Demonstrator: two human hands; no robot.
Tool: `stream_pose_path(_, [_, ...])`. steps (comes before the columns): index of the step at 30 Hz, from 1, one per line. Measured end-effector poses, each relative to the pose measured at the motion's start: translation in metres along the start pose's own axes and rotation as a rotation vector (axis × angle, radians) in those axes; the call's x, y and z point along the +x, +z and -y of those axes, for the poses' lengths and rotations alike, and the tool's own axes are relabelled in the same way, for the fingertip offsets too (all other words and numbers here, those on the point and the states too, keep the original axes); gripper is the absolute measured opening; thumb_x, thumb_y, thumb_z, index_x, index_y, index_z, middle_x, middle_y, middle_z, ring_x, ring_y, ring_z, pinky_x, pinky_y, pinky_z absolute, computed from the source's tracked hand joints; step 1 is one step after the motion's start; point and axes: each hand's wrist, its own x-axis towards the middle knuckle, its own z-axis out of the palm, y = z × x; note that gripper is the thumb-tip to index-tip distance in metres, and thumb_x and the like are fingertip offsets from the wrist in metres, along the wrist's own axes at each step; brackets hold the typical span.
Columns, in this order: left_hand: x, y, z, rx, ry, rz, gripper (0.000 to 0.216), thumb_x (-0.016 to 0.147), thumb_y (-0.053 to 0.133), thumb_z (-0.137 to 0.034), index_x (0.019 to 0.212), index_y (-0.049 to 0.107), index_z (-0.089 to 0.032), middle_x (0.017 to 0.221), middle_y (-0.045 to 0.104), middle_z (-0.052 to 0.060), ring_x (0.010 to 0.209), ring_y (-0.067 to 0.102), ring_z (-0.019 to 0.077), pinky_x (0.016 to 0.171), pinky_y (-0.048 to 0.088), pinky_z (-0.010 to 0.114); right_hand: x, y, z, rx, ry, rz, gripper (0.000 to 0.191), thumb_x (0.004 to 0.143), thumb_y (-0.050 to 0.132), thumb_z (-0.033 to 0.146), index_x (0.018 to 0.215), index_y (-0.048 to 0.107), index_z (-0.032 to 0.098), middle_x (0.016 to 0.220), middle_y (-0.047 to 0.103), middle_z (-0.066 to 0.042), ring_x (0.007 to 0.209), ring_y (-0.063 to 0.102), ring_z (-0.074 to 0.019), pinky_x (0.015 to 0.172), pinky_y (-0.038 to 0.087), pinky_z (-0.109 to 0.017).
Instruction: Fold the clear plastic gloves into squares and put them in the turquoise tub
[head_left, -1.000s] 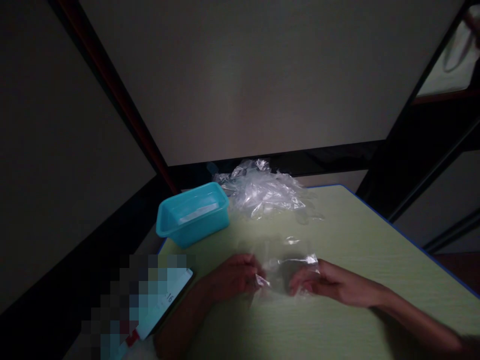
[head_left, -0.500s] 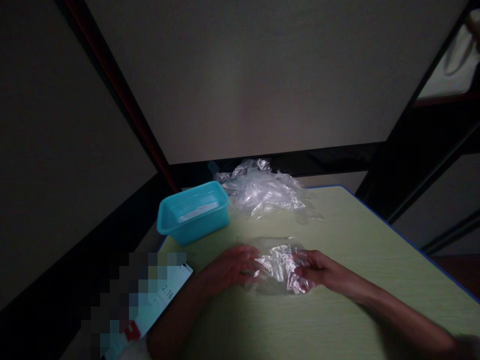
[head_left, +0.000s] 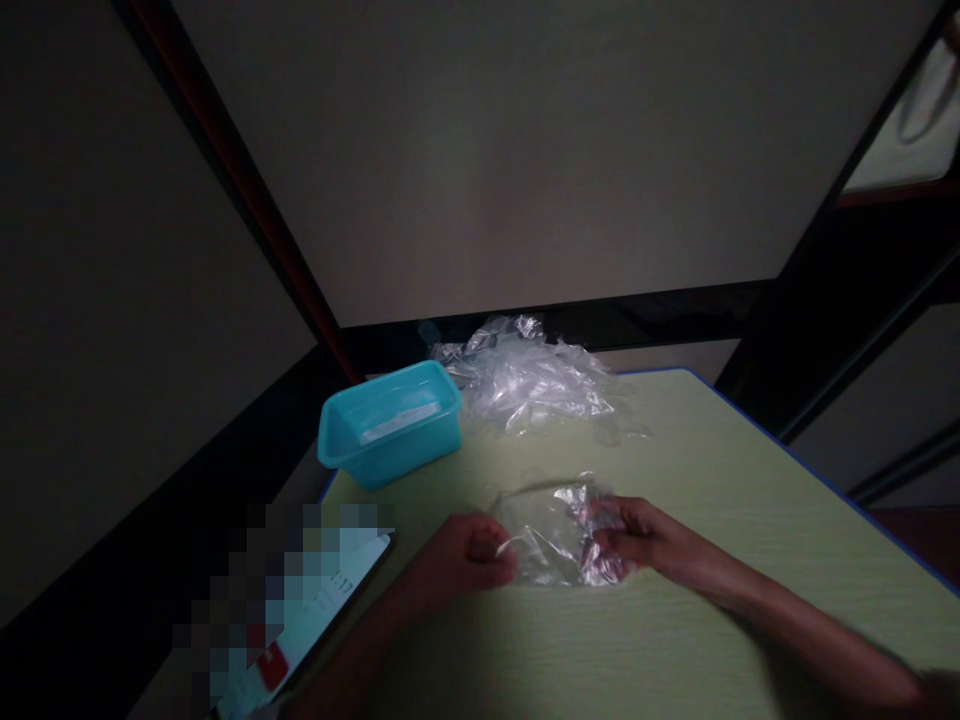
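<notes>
A clear, crinkled plastic bag [head_left: 551, 540] is stretched between my two hands just over the table. My left hand [head_left: 476, 553] pinches its left edge, with thumb and fingers curled together. On the other side, my right hand [head_left: 630, 532] grips the bunched right end, and some of its fingertips show through the film. Beyond the hands lies a loose heap of similar clear plastic bags [head_left: 536, 380] at the table's far edge. To the left of that heap stands a turquoise plastic basket [head_left: 405, 455] with a pale flat strip inside.
The pale green table [head_left: 720, 470] has a blue edge and stands against a panelled wall [head_left: 480, 160]. At the left edge lies a phone [head_left: 330, 590] with a lit screen, partly blurred out. A white object [head_left: 919, 135] is at the upper right.
My left hand has gone from spread fingers at the bag to a pinch on its left edge. The bag looks flatter and more drawn out. My right hand has barely moved.
</notes>
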Motion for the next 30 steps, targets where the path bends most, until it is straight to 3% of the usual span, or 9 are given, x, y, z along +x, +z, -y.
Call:
stream_pose_path(6, [0.002, 0.005, 0.005, 0.043, 0.011, -0.014, 0.026, 0.056, 0.075, -0.027, 0.066, 0.055, -0.014, 0.064, 0.061, -0.001, 0.060, 0.058, 0.0145, 0.057, 0.041, 0.024, -0.001, 0.000, -0.002, -0.026, -0.015, -0.002, 0.038, 0.065, 0.070, 0.044, 0.087, 0.060, 0.015, 0.063, 0.060, 0.002, 0.054, 0.057, -0.0116, 0.055, 0.047, -0.026])
stream_pose_path(13, [0.005, 0.007, 0.011, -0.001, -0.001, -0.033, 0.040, 0.054, 0.073, -0.024, 0.084, 0.046, -0.018, 0.069, 0.057, -0.004, 0.055, 0.060, 0.0139, 0.052, 0.045, 0.024, 0.000, 0.001, -0.001, -0.063, 0.000, -0.008, 0.034, 0.065, 0.067, 0.043, 0.081, 0.056, 0.016, 0.065, 0.064, 0.000, 0.059, 0.064, -0.0161, 0.054, 0.049, -0.027])
stream_pose_path(18, [0.004, 0.007, 0.010, -0.019, 0.001, -0.041, 0.043, 0.055, 0.070, -0.019, 0.087, 0.042, -0.020, 0.068, 0.054, -0.007, 0.052, 0.060, 0.0120, 0.049, 0.045, 0.022, -0.003, 0.003, 0.001, -0.062, 0.010, -0.015, 0.031, 0.067, 0.066, 0.039, 0.083, 0.050, 0.017, 0.070, 0.066, -0.001, 0.062, 0.066, -0.0161, 0.056, 0.049, -0.028])
stream_pose_path(23, [0.003, 0.007, 0.010, -0.040, -0.004, -0.036, 0.048, 0.055, 0.069, -0.015, 0.090, 0.038, -0.021, 0.068, 0.053, -0.008, 0.052, 0.061, 0.0123, 0.049, 0.046, 0.023, -0.003, 0.003, -0.001, -0.032, 0.011, -0.046, 0.048, 0.066, 0.067, 0.040, 0.102, 0.044, 0.018, 0.069, 0.063, 0.001, 0.060, 0.066, -0.0170, 0.055, 0.050, -0.031])
stream_pose_path(30, [0.003, 0.008, 0.011, -0.059, 0.005, -0.052, 0.059, 0.054, 0.070, -0.013, 0.098, 0.031, -0.023, 0.066, 0.054, -0.010, 0.048, 0.054, 0.0087, 0.048, 0.046, 0.022, -0.002, -0.007, -0.001, 0.018, -0.039, -0.165, 0.062, 0.062, 0.071, 0.036, 0.107, 0.030, 0.023, 0.069, 0.055, 0.007, 0.061, 0.063, -0.0151, 0.056, 0.050, -0.031])
